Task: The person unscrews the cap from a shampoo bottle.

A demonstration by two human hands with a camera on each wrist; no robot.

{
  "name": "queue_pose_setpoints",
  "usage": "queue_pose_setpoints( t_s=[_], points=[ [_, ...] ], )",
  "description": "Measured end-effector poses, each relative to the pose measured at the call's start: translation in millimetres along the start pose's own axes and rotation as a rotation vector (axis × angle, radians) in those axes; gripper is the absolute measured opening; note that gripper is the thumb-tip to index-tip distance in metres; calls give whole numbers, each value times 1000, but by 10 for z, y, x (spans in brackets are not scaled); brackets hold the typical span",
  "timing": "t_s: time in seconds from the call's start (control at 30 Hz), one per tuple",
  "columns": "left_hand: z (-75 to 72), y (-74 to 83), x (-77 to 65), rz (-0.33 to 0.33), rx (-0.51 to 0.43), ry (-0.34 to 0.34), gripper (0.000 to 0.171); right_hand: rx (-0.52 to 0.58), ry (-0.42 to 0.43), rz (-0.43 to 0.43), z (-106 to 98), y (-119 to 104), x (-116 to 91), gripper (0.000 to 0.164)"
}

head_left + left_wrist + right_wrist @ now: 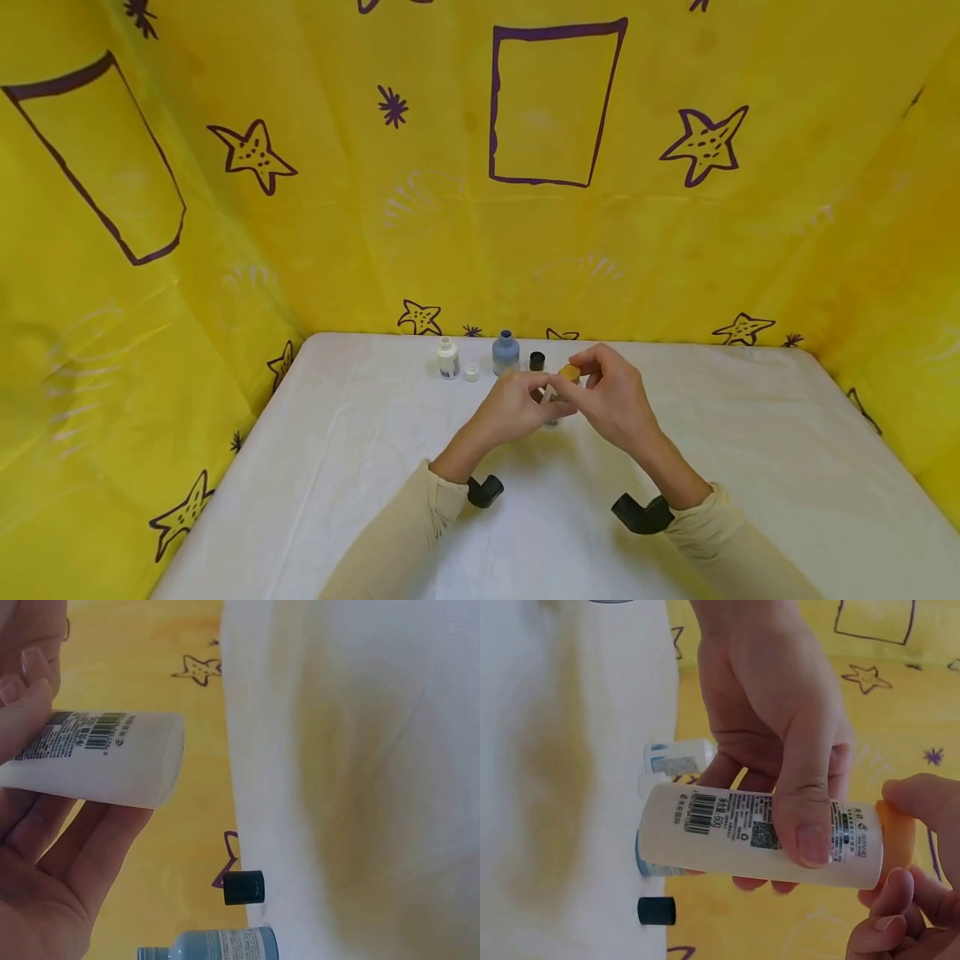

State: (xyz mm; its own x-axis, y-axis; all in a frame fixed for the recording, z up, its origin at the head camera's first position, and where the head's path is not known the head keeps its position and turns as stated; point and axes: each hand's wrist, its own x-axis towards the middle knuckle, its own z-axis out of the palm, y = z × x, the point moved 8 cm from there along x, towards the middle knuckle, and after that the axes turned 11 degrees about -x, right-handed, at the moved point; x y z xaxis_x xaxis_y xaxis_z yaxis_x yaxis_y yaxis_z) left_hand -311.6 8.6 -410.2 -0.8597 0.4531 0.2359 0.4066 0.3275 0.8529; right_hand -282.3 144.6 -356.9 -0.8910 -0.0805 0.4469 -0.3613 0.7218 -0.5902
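Observation:
A white printed bottle (727,859) with a barcode on its back is held up off the table by my left hand (510,408), thumb across the label and fingers behind. At the bottle's top, my right hand (618,400) pinches its orange cap (897,838) between thumb and fingers. The cap sits at the bottle's end in the right wrist view. Seen from the left wrist, the bottle's base (171,761) points toward the table, while the cap lies outside that view.
Along the table's back edge stand a white bottle (447,360) with a bare neck, a small white cap (471,372), a blue bottle (506,354) with its neck uncovered and a black cap (537,361). Yellow patterned cloth (450,233) walls the white table (360,467).

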Motion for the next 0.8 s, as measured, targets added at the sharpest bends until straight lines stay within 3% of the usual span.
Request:
queue_pose_setpoints(
  t_s=[0.4,0.63,0.8],
  points=[
    [-9,-26,-33,-30,-2,-30,21,59,-18,-10,65,3,-18,31],
    [-33,-99,-68,-70,-56,-33,20,139,-97,-7,152,-2,-46,30],
    [-37,-142,-85,-78,-94,-40,19,161,-197,-24,205,-25,-64,32]
  ],
)
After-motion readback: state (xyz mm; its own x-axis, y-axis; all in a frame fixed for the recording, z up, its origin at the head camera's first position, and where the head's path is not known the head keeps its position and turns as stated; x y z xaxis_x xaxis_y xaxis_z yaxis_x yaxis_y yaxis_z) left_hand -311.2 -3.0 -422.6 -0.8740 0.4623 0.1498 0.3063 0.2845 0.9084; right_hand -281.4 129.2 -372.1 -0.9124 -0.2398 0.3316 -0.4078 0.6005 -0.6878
